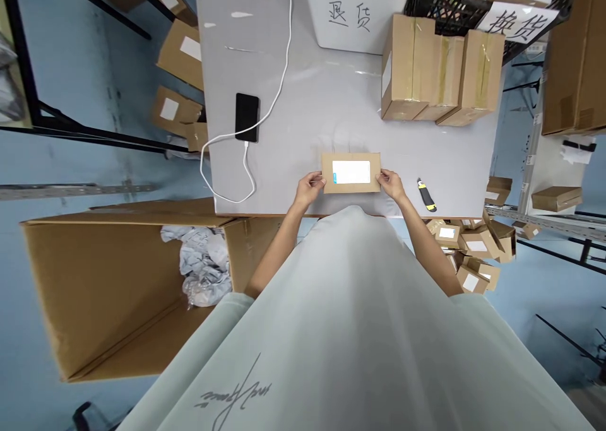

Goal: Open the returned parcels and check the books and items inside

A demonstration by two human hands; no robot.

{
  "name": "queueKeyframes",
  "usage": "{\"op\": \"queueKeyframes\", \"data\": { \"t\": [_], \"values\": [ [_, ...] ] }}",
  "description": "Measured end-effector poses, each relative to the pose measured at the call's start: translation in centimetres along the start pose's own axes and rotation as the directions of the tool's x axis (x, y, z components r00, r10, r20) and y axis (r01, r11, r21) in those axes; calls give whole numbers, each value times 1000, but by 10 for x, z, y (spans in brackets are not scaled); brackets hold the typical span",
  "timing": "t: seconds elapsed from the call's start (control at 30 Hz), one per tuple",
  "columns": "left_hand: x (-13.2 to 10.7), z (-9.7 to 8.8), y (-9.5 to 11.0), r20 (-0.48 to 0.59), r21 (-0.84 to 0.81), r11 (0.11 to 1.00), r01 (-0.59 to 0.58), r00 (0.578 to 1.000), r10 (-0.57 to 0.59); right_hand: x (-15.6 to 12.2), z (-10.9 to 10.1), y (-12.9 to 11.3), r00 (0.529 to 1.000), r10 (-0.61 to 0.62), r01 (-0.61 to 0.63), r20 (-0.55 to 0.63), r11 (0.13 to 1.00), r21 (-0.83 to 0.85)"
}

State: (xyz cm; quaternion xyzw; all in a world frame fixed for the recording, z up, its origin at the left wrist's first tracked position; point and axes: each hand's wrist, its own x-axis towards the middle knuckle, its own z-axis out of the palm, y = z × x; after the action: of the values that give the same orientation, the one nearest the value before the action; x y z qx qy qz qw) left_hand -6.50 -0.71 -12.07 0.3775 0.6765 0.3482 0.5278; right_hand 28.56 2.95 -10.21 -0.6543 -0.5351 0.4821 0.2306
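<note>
A small flat cardboard box (351, 187) with a white label (351, 172) on its top lies near the front edge of the table. My left hand (310, 188) pinches its left end between thumb and fingers. At the opposite end, my right hand (391, 183) grips the box the same way. To the right of that hand a black and yellow box cutter (427, 195) rests on the tabletop. The underside of the box is hidden.
Three taped cartons (402, 71) stand at the back right of the grey table (303, 115), before a white bin (357, 14) and black crate (440, 11). A phone (247, 117) with a white cable lies left. A large open carton (118, 292) holds crumpled plastic.
</note>
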Motion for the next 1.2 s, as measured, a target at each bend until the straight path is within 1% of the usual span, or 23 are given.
{"op": "queueKeyframes", "data": {
  "t": [0.1, 0.17, 0.23, 0.37, 0.47, 0.53, 0.6, 0.7, 0.77, 0.8, 0.9, 0.97, 1.03, 1.2],
  "values": [
    [-5, 0, -3, 32, 24, 1000, -11, 999, 11, -6, 1, 2, 999, 47, -46, -6, 995, 93],
    [-14, 1, -4, 48, 28, 1000, 4, 999, -5, -15, 3, 2, 995, 96, -93, -14, 984, 153],
    [-25, 4, -5, 62, 19, 999, 27, 998, -28, -28, 6, 1, 993, 120, -119, 9, 970, 212],
    [-49, 6, -4, 146, 13, 999, 37, 988, -39, -57, 9, -4, 994, 66, -91, 91, 945, 314],
    [-63, 1, -2, 175, 39, 999, 30, 984, -36, -77, 7, -8, 994, 71, -96, 89, 943, 317],
    [-69, -5, 0, 150, 58, 998, 5, 989, -13, -86, 2, -11, 995, 84, -99, 62, 953, 286],
    [-72, -11, 2, 106, 79, 996, -44, 994, 35, -91, -4, -15, 997, 79, -79, 9, 969, 232],
    [-68, -17, 8, 36, 101, 986, -129, 991, 126, -85, -13, -24, 996, 12, 1, -93, 990, 139],
    [-60, -16, 13, 10, 112, 982, -150, 989, 150, -74, -16, -30, 992, -32, 40, -120, 997, 71],
    [-55, -14, 15, 4, 116, 983, -142, 990, 143, -67, -17, -33, 993, -33, 38, -117, 999, 36],
    [-39, -6, 20, -16, 116, 989, -96, 995, 98, -44, -19, -35, 996, 16, -19, -92, 999, -29],
    [-32, -2, 22, -36, 107, 991, -86, 995, 90, -33, -21, -33, 997, 26, -27, -74, 1000, -16],
    [-29, 0, 21, -41, 97, 991, -88, 995, 92, -27, -23, -28, 998, 13, -13, -55, 1000, 8],
    [-31, -2, 17, -16, 84, 994, -68, 997, 70, -31, -20, -18, 999, 27, -25, -47, 998, 56]
  ]
}}
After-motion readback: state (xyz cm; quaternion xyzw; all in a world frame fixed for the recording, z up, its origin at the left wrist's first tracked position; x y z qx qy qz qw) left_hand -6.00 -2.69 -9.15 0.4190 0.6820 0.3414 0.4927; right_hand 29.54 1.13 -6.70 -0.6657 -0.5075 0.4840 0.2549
